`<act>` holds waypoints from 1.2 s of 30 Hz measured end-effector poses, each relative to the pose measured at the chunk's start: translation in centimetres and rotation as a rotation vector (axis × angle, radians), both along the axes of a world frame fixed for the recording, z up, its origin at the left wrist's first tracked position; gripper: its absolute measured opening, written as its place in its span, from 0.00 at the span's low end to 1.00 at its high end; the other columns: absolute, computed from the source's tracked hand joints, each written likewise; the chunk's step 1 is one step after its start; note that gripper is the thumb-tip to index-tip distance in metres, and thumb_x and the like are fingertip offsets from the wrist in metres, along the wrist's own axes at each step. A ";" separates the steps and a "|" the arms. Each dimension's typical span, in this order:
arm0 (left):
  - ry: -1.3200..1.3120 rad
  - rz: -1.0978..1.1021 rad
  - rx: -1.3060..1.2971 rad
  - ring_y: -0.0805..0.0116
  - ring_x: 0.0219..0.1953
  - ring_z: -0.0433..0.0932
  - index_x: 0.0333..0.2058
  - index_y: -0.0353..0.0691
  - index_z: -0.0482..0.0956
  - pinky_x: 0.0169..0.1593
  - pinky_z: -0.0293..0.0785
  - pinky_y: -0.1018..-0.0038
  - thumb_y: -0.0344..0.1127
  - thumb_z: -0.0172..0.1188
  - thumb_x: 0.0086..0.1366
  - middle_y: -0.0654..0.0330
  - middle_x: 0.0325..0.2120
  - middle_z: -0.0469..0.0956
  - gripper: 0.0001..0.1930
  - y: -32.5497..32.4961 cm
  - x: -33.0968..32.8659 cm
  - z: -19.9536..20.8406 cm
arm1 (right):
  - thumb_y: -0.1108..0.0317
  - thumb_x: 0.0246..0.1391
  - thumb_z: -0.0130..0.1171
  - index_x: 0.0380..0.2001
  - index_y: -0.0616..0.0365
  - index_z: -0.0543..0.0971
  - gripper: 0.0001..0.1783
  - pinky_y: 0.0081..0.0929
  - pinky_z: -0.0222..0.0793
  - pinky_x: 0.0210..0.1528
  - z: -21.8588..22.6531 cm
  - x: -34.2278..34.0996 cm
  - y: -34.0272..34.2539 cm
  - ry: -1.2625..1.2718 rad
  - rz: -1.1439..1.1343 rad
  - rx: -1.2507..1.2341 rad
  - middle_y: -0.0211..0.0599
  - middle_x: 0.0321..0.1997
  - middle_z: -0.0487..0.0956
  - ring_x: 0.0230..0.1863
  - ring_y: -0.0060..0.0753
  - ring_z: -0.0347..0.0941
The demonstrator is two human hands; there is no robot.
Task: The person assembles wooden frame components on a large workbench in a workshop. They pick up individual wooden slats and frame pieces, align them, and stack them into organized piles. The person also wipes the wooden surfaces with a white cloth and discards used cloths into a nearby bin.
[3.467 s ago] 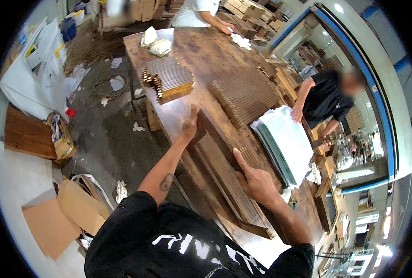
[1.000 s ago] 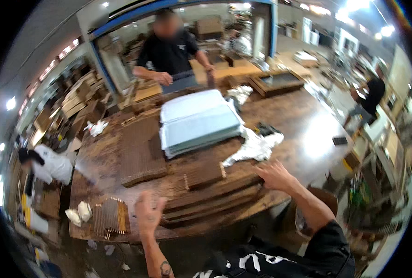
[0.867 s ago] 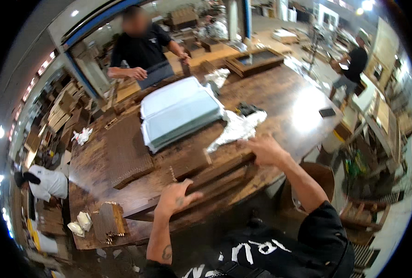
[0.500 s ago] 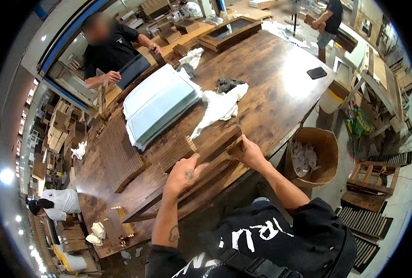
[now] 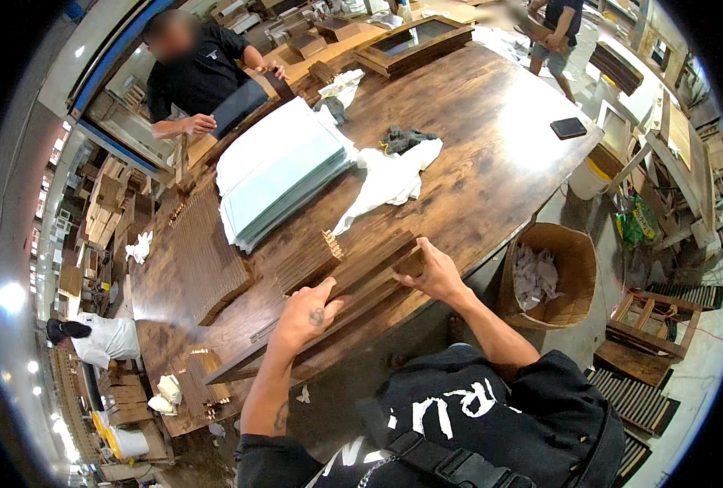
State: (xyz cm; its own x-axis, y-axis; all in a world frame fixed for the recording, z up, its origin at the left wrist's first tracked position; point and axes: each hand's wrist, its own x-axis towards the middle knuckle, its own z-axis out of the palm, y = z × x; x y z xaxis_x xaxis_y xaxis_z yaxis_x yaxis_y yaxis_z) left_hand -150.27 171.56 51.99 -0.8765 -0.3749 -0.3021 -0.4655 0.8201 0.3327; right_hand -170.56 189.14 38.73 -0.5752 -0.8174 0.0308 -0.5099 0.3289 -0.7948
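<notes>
A long dark wooden frame piece (image 5: 360, 281) lies along the near edge of the big brown worktable (image 5: 491, 154). My left hand (image 5: 306, 313) presses on its upper face near the middle. My right hand (image 5: 434, 272) grips its right end, fingers wrapped round the end block. Just beyond the left hand stands a small bundle of ribbed wooden slats (image 5: 308, 262). Under the held piece, more long boards (image 5: 256, 362) run toward the lower left.
A stack of pale glass sheets (image 5: 284, 175), a white cloth (image 5: 390, 183) and a wide slat panel (image 5: 203, 256) lie on the table. A person in black (image 5: 203, 73) stands at the far side. A brown waste bin (image 5: 552, 276) stands to my right. A dark phone (image 5: 568, 128) lies near the table's right edge.
The view has swung round the table. Both my hands have come down from the air onto the long wooden piece, the right one closing on its end.
</notes>
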 end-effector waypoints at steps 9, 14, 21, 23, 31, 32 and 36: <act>-0.061 0.063 0.104 0.41 0.26 0.74 0.39 0.27 0.73 0.32 0.67 0.55 0.46 0.59 0.62 0.38 0.19 0.71 0.22 -0.7 -0.9 0.6 | 0.50 0.44 0.72 0.56 0.66 0.63 0.45 0.42 0.73 0.50 1.0 0.7 -0.5 -0.020 -0.018 0.004 0.57 0.48 0.76 0.50 0.55 0.75; 0.060 -0.031 0.025 0.42 0.22 0.72 0.38 0.28 0.73 0.29 0.67 0.57 0.45 0.59 0.63 0.39 0.17 0.70 0.20 -0.3 -0.8 -0.2 | 0.49 0.44 0.72 0.59 0.73 0.61 0.50 0.42 0.73 0.50 0.6 0.7 -0.1 -0.035 -0.021 0.024 0.60 0.50 0.75 0.50 0.56 0.75; -0.015 0.022 0.018 0.37 0.32 0.77 0.40 0.31 0.73 0.37 0.72 0.51 0.41 0.59 0.59 0.38 0.25 0.77 0.18 1.0 -0.6 0.9 | 0.47 0.46 0.71 0.58 0.69 0.63 0.47 0.42 0.73 0.48 -0.9 1.0 0.2 -0.047 -0.035 -0.060 0.58 0.50 0.75 0.48 0.56 0.75; 0.033 0.012 -0.020 0.37 0.33 0.77 0.40 0.32 0.73 0.37 0.72 0.52 0.40 0.60 0.59 0.38 0.25 0.77 0.17 0.8 0.1 0.4 | 0.47 0.47 0.70 0.58 0.67 0.62 0.46 0.43 0.73 0.48 -0.4 1.3 0.1 -0.021 -0.024 -0.015 0.56 0.50 0.75 0.47 0.56 0.76; -0.026 0.025 -0.125 0.40 0.34 0.78 0.38 0.33 0.70 0.36 0.73 0.51 0.36 0.64 0.55 0.41 0.25 0.77 0.17 1.3 -0.4 0.2 | 0.49 0.56 0.60 0.60 0.61 0.67 0.36 0.44 0.76 0.48 9.7 -2.3 0.6 0.174 0.391 0.732 0.54 0.47 0.78 0.46 0.45 0.79; -0.033 0.034 -0.154 0.40 0.34 0.78 0.39 0.33 0.70 0.36 0.73 0.51 0.35 0.65 0.53 0.41 0.26 0.77 0.18 1.3 0.5 0.0 | 0.53 0.60 0.57 0.58 0.62 0.71 0.29 0.42 0.76 0.48 14.4 -2.5 0.1 0.255 0.384 0.645 0.53 0.45 0.79 0.46 0.42 0.79; 0.032 -0.041 -0.211 0.40 0.34 0.78 0.44 0.36 0.66 0.36 0.74 0.53 0.39 0.66 0.55 0.44 0.29 0.78 0.23 1.1 1.1 -1.4 | 0.56 0.63 0.54 0.57 0.64 0.69 0.27 0.41 0.73 0.47 25.4 -2.9 -0.3 0.746 0.031 -0.752 0.49 0.47 0.76 0.44 0.45 0.74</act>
State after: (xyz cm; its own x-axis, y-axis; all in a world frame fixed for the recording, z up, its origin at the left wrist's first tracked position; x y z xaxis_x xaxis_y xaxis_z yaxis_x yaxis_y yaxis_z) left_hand -149.12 172.71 50.61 -0.9002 -0.3904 -0.1930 -0.4220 0.8913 0.1657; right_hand -173.47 188.79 64.13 -0.1814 -0.4549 0.8719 -0.9526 -0.1388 -0.2706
